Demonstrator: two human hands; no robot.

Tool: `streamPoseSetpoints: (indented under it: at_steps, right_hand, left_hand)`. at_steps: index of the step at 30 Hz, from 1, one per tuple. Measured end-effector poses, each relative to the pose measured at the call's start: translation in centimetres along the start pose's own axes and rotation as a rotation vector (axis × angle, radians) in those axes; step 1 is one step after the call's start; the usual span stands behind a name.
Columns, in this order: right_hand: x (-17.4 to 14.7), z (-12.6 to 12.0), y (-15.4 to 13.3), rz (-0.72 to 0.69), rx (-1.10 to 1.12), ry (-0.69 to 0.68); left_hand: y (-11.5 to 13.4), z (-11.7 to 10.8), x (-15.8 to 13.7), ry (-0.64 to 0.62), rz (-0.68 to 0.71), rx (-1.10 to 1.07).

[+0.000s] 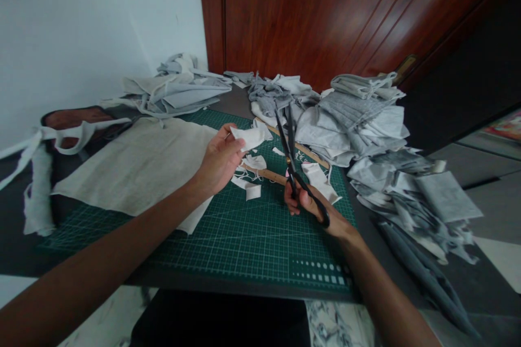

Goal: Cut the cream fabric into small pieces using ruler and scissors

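Note:
My left hand [222, 157] pinches a small piece of white fabric [249, 137] between thumb and fingers, held above the cutting mat. Black-handled scissors [290, 160] are in my right hand [303, 200], their blades parted and pointing away from me. The blades are apart from the fabric piece. Below my hands lies a green cutting mat [244, 238] with a white grid. On it, between the hands, are small white fabric scraps [253, 191], loose threads and a wooden ruler [271, 175], partly covered. A large pale cloth [150, 157] lies flat under my left forearm.
Folded grey and white fabrics [354, 119] are heaped at the back right, with more scraps [411, 190] along the right side. Another fabric pile [175, 89] sits at the back left. White strips [77, 133] hang at far left. A wooden door [293, 16] and wall stand behind.

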State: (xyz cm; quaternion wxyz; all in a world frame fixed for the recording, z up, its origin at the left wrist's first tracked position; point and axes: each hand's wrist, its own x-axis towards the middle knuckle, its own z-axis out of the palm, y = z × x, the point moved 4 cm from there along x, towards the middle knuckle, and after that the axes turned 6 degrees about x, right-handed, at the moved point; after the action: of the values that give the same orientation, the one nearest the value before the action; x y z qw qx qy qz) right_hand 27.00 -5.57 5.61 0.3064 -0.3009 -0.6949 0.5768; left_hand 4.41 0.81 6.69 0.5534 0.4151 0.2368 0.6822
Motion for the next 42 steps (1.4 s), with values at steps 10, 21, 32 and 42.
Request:
streamPoseSetpoints:
  at_steps: [10, 21, 32, 42]
  right_hand:
    - [-0.1, 2.1, 0.3, 0.136, 0.165, -0.152]
    - [-0.3, 2.1, 0.8, 0.183, 0.126, -0.185]
    - [-0.4, 1.8, 0.6, 0.165, 0.122, -0.174]
    - [-0.4, 1.6, 0.3, 0.164, 0.139, -0.212]
  left_hand:
    - [0.4, 0.1, 0.0, -0.042, -0.004, 0.069]
    - [0.1, -0.8, 0.7, -0.095, 0.061, 0.081]
    - [0.2, 0.2, 0.1, -0.095, -0.029, 0.135]
    - [1.0, 0.0, 0.4, -0.003, 0.004, 0.118]
